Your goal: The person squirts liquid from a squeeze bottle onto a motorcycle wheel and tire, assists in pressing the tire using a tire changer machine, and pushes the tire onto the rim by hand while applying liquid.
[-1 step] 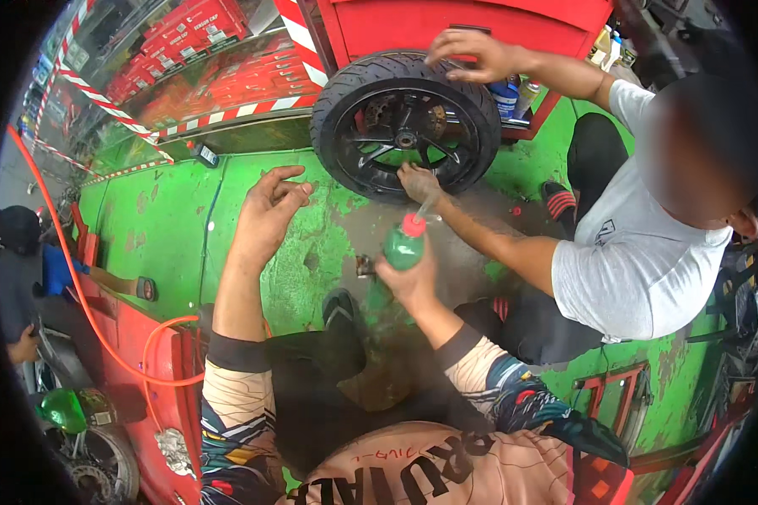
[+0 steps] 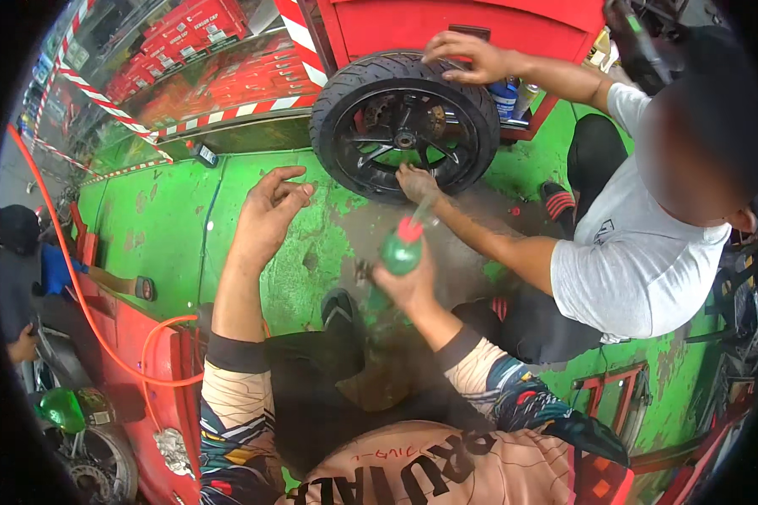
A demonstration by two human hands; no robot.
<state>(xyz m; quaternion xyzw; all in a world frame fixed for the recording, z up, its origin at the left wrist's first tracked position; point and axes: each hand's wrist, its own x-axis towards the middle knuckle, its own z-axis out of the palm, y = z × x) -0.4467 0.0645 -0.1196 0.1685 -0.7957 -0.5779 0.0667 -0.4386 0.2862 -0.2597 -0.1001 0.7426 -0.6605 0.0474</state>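
My right hand (image 2: pixel 410 284) is wrapped round a green squeeze bottle (image 2: pixel 401 254) with a red cap and a clear spout. The spout points up toward the wheel and a co-worker's wrist; motion blurs the bottle. My left hand (image 2: pixel 269 210) hangs in the air left of the wheel, fingers loosely bent and apart, holding nothing. A black motorcycle wheel (image 2: pixel 335 150) with its tyre stands tilted against a red cabinet. The co-worker's one hand (image 2: pixel 472 59) is over the top of the tyre, and the other hand (image 2: pixel 418 183) is at the lower rim.
The co-worker in a grey shirt (image 2: pixel 623 269) crouches at the right. A striped-edged glass case (image 2: pixel 227 76) and the red cabinet (image 2: pixel 463 25) stand behind the wheel. An orange hose (image 2: pixel 93 316) crosses the left side. Another person (image 2: pixel 25 278) sits far left.
The bottle in my right hand has shifted slightly left and down, and is now more blurred. My left hand and the wheel look the same.
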